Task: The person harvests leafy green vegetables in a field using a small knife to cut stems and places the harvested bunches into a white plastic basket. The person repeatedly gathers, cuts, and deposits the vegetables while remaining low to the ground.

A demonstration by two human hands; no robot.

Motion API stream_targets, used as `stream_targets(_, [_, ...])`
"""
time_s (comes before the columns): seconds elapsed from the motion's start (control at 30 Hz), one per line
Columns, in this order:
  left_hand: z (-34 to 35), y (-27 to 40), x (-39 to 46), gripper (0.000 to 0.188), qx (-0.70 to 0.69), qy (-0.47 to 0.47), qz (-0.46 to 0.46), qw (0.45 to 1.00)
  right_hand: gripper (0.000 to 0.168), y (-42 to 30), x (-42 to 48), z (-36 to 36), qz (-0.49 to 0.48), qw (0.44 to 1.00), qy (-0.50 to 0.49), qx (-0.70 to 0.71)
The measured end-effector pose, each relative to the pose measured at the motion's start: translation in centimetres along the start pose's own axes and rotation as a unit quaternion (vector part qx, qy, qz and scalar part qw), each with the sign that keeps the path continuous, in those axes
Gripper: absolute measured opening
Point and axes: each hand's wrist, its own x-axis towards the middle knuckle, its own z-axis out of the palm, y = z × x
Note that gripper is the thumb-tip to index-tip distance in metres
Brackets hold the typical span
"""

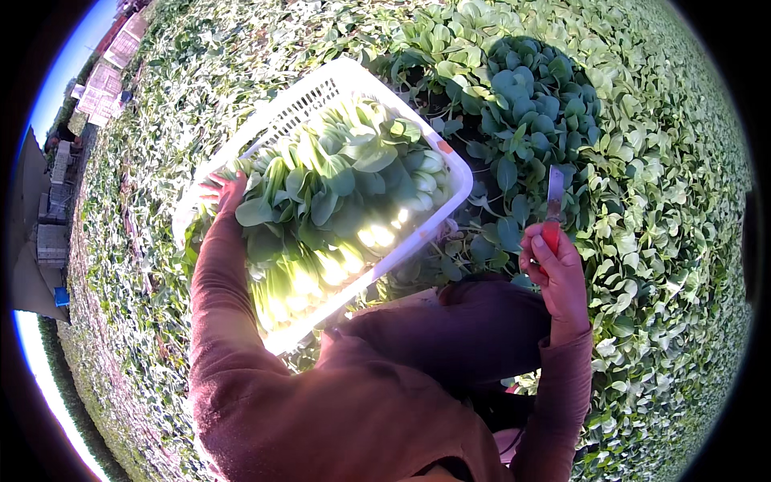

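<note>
A white plastic crate (456,162) stands tilted across my view, packed with rows of green leafy heads that look like bok choy (337,175). The heads lie on their sides, pale stems toward the crate's long walls and leaves toward the middle. My left hand (226,191) rests at the crate's left end, fingers apart against the greens there; nothing is plainly gripped. To the right of the crate, my right hand (555,259) holds a knife by its red handle (550,234), its short flat blade (555,188) pointing up and away from me.
Growing leafy plants (656,199) surround the crate, with a shaded clump (530,96) just beyond its right corner. My bent leg (446,337) is close to the crate's near side. Stacked crates (102,90) stand at the far left, near a grey sheet (30,241).
</note>
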Motion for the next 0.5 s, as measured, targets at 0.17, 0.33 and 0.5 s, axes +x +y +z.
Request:
stream_targets(0.17, [-3.4, -2.0, 1.8, 0.083, 0.016, -0.079, 0.11, 0.991, 0.025, -0.3, -1.2, -2.2, -0.035, 0.998, 0.016, 0.049])
stream_targets(0.33, [-7.4, -1.9, 6.8, 0.074, -0.029, -0.15, 0.16, 0.975, 0.032, 0.8, -5.7, -7.4, -0.107, 0.988, 0.115, -0.003])
stream_targets(0.5, [-13.3, -1.7, 12.2, 0.064, -0.081, -0.202, 0.168, 0.962, 0.021, 4.1, -11.3, -13.9, 0.001, 0.984, 0.178, -0.02])
